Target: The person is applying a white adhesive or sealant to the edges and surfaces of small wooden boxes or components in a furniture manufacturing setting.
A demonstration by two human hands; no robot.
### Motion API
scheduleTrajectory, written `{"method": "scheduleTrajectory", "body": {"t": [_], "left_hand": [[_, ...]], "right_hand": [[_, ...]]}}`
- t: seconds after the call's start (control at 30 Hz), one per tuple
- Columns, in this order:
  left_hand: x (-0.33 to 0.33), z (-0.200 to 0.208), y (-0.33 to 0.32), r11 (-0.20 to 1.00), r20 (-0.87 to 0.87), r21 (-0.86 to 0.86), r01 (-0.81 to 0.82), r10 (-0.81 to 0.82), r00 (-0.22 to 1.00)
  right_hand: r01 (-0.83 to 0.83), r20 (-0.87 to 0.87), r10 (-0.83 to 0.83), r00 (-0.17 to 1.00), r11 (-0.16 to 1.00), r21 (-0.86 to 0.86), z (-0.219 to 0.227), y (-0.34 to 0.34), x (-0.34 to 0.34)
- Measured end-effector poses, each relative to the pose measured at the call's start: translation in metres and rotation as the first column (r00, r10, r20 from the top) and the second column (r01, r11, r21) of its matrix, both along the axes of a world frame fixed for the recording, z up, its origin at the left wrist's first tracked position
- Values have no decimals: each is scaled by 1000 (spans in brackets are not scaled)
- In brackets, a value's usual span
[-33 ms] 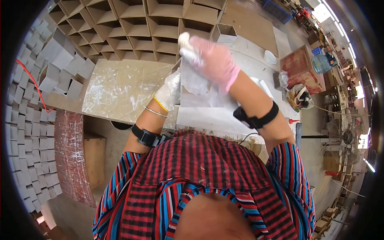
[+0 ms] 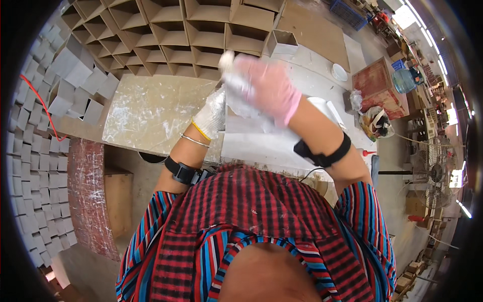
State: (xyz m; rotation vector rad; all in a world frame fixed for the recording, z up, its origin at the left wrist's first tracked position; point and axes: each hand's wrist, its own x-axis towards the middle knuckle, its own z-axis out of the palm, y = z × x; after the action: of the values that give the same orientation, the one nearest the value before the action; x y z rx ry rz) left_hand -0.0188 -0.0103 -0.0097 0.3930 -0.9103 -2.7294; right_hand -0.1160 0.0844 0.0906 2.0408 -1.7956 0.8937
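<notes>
Grip: cannot tell for right hand (image 2: 269, 88), blurred, pink-gloved | nor left hand (image 2: 215, 113), white-gloved | white tabletop (image 2: 261, 145) beneath

The pink-gloved right hand (image 2: 265, 84) has shifted slightly closer to the person's body.

The right hand (image 2: 266, 88) is over the counter (image 2: 274, 150), the left hand (image 2: 214, 111) just beside it on its left. Beyond both hands stands a compartment rack (image 2: 168, 34); beyond the right hand and slightly right, an open box (image 2: 283, 46). Farther right of that hand are a bowl (image 2: 339, 73) and, well apart, a fan (image 2: 433, 173). Far left of the left hand, boxes (image 2: 43, 186) are stacked
</notes>
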Motion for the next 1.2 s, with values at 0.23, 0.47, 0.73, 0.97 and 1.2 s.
{"method": "scheduleTrajectory", "body": {"t": [0.23, 0.47, 0.73, 0.97, 1.2], "left_hand": [[1, 14, 9, 995, 83, -92, 25, -18, 996], [3, -63, -32, 298, -140, -952, -74, -207, 968], [-7, 4, 1, 890, -100, -453, 40, -96, 990], [4, 9, 6, 996, 55, 73, 51, -55, 997], [0, -9, 1, 993, -66, 87, 77, -72, 995]], "right_hand": [[134, -91, -122, 988, 981, 143, -11, -2, -14], [-191, -189, 246, 951, 945, 266, -17, 25, 19], [230, -75, -222, 972, 967, 108, -20, 16, -13], [88, -182, -63, 981, 987, 135, -15, 32, -28], [62, -97, -55, 994, 995, 77, -20, 40, -15]]}}
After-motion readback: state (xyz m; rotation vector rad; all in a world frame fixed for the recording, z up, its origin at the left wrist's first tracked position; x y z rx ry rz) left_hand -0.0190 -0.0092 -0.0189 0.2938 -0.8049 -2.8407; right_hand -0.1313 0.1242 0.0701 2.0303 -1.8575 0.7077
